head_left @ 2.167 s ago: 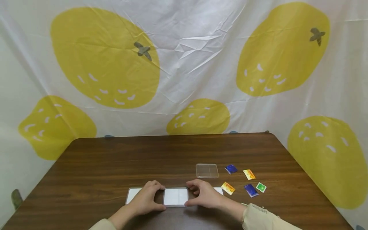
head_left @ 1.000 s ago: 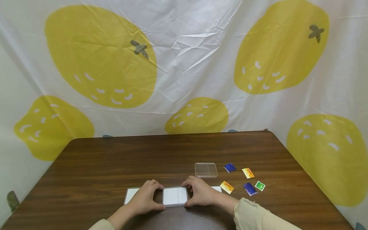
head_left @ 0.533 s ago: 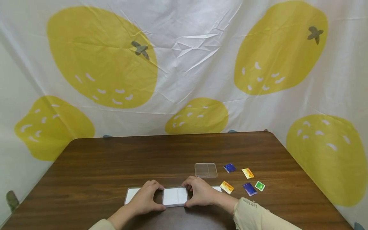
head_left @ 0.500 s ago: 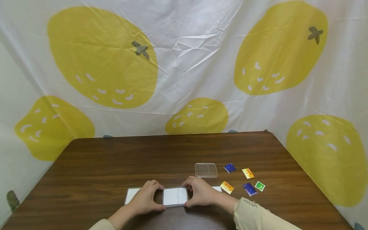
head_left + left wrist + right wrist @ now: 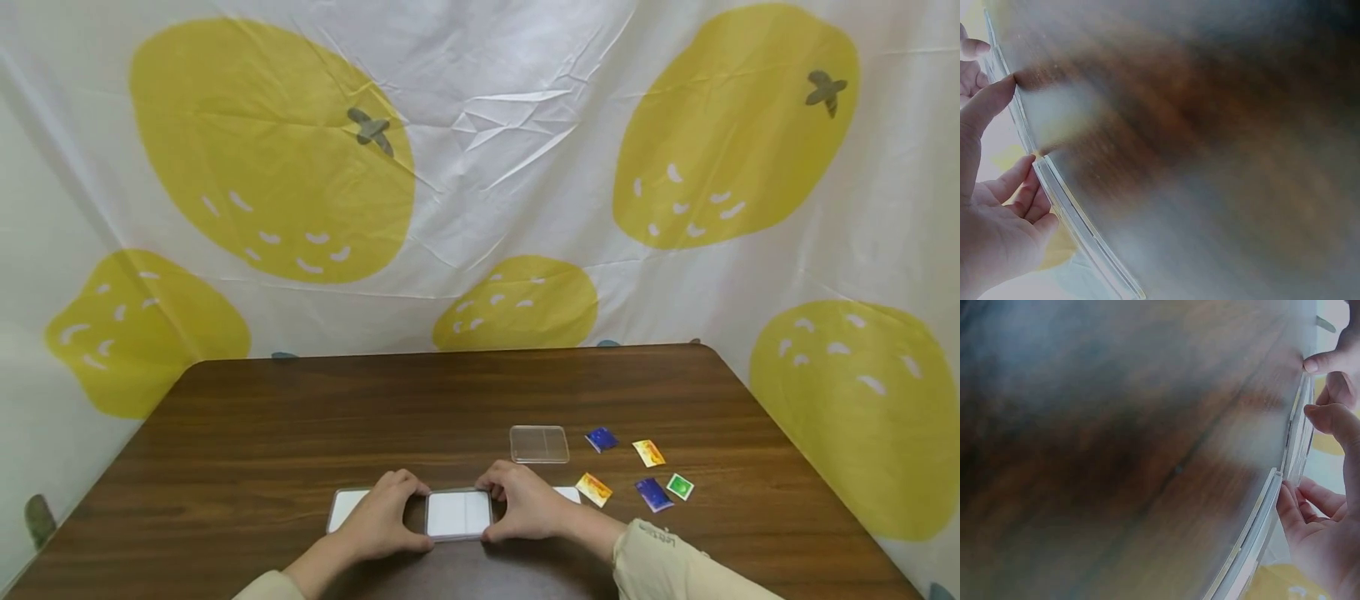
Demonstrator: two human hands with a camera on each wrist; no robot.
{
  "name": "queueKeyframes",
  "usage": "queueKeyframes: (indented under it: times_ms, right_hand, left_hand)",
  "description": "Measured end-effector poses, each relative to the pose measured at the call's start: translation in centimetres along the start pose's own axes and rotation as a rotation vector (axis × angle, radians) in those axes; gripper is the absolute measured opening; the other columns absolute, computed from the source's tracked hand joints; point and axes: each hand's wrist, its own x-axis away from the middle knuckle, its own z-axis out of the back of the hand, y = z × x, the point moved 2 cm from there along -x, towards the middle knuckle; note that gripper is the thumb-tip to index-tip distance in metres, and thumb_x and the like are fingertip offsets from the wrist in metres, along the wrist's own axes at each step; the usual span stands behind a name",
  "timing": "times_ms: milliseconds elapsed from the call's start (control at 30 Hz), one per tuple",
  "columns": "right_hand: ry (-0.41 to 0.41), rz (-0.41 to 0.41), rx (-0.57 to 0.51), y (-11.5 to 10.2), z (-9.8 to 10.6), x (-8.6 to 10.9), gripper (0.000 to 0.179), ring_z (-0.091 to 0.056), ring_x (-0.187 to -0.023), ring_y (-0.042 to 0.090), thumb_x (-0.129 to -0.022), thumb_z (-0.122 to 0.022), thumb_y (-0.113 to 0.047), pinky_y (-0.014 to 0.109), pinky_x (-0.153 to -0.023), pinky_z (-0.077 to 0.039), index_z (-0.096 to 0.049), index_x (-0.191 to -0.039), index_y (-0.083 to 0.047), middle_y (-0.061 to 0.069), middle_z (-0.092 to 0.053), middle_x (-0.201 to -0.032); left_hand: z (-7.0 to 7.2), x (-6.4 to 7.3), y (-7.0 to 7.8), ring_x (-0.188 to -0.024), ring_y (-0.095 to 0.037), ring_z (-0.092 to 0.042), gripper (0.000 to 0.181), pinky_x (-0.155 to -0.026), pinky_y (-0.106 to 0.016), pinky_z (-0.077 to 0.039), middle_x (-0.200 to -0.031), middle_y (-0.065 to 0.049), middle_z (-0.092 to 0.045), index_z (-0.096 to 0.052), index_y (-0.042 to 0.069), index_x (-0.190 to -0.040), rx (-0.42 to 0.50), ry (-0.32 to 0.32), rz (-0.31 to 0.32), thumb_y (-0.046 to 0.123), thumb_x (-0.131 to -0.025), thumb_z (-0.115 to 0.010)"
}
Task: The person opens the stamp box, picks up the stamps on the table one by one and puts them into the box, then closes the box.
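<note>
In the head view a flat clear plastic case with white inside (image 5: 458, 513) lies on the table between both hands. My left hand (image 5: 378, 517) spans its left side, thumb at the near corner and index finger at the far one. Opposite it, my right hand (image 5: 528, 504) pinches the right side the same way. A similar case (image 5: 345, 506) lies partly under the left hand; another (image 5: 567, 493) is mostly hidden behind the right. The right wrist view shows the right thumb (image 5: 1335, 422) at the middle case's edge (image 5: 1297, 425); the left wrist view has the left thumb (image 5: 988, 103) there too.
A clear flat lid (image 5: 540, 445) lies on the brown table (image 5: 360, 408) behind the right hand. Right of it are scattered small printed squares: blue (image 5: 602, 439), orange (image 5: 649, 453) and green (image 5: 680, 487) among them. A lemon-print curtain (image 5: 517, 192) hangs behind the table.
My right index finger has come in from beside the case to its far right corner, and the right forearm has shifted slightly left. The left hand keeps its place on the case.
</note>
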Motion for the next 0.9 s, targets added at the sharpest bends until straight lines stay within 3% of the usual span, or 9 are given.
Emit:
queueKeyframes:
  times_ms: [533, 900]
  right_hand:
    - [0.04, 0.005, -0.09, 0.9, 1.5, 0.2, 0.05, -0.057, -0.085, 0.013, -0.062, -0.079, -0.012, 0.02, -0.076, -0.048, -0.061, -0.106, 0.003, 0.005, -0.057, -0.098]
    - [0.067, -0.017, -0.087, 2.0, 3.0, -1.3, 0.052, -0.057, -0.088, 0.02, -0.065, -0.079, -0.014, 0.026, -0.076, -0.049, -0.059, -0.109, 0.004, 0.007, -0.057, -0.098]
  left_hand:
    - [0.0, 0.1, 0.4, -0.095, -0.02, -0.049, 0.056, -0.08, -0.039, -0.045, -0.098, 0.001, -0.055, -0.061, 0.005, -0.102, -0.007, 0.029, -0.01, 0.037, -0.06, -0.081]
    - [-0.2, 0.1, 0.3, -0.093, -0.019, -0.048, 0.054, -0.079, -0.037, -0.044, -0.096, 0.002, -0.054, -0.061, 0.005, -0.1, -0.031, 0.045, -0.018, 0.035, -0.059, -0.08]
